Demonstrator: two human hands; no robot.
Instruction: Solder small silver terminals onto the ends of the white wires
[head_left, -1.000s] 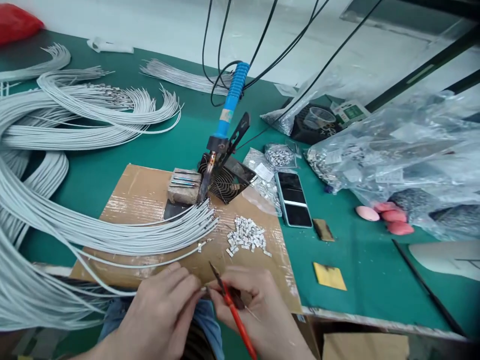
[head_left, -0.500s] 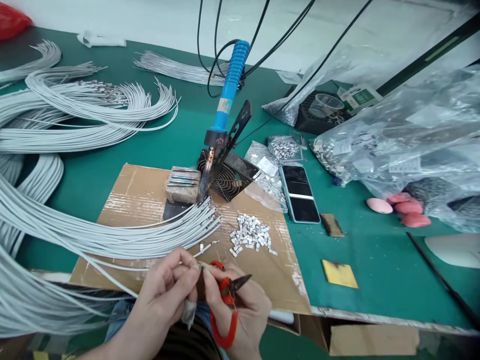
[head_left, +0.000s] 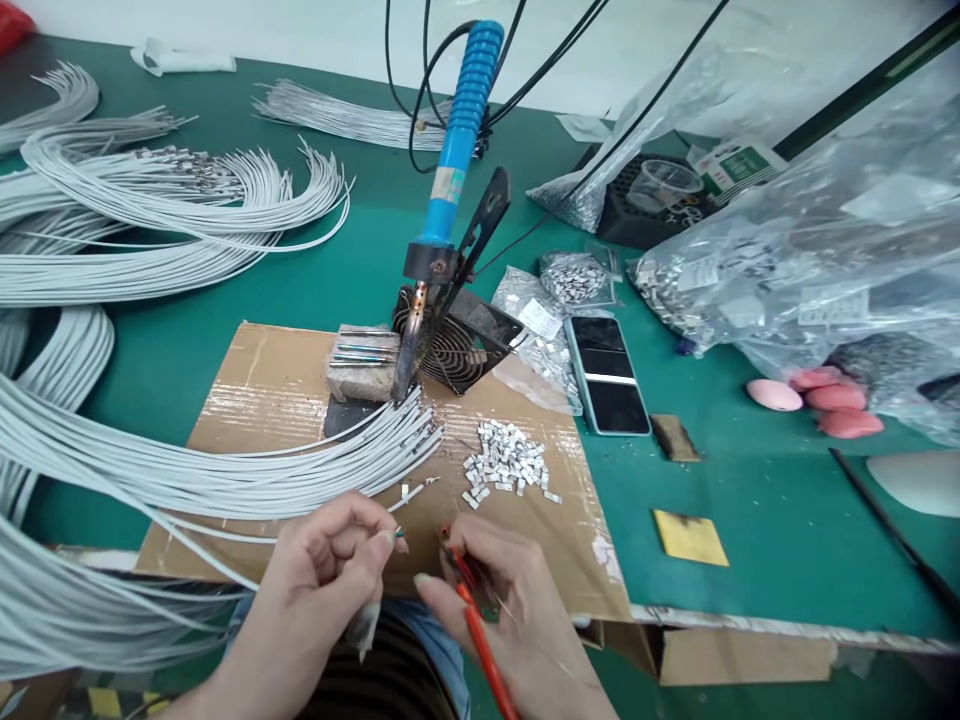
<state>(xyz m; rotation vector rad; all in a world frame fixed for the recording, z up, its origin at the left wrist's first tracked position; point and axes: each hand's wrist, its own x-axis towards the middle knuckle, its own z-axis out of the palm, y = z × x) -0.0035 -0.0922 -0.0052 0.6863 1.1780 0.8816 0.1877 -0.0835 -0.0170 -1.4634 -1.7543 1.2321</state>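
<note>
My left hand (head_left: pixel 330 570) pinches the stripped end of a thin white wire (head_left: pixel 225 572) just above the near edge of the cardboard sheet (head_left: pixel 255 390). My right hand (head_left: pixel 510 610) is closed round red-handled scissors (head_left: pixel 480 640), whose tip points up toward the wire end. The two hands sit a little apart. A fan of white wires (head_left: pixel 300 470) lies on the cardboard with its ends pointing at a small pile of metal terminals (head_left: pixel 508 468).
A blue-handled soldering iron (head_left: pixel 450 170) rests in a stand by a small fan (head_left: pixel 450 355). Large bundles of white cable (head_left: pixel 112 220) fill the left. A phone (head_left: pixel 606 375), plastic bags of parts (head_left: pixel 787 260) and yellow pads (head_left: pixel 690 537) lie right on the green mat.
The scissors have swung from lying across my right palm back to pointing upward. My hands have drawn slightly apart, and the view has shifted down a little.
</note>
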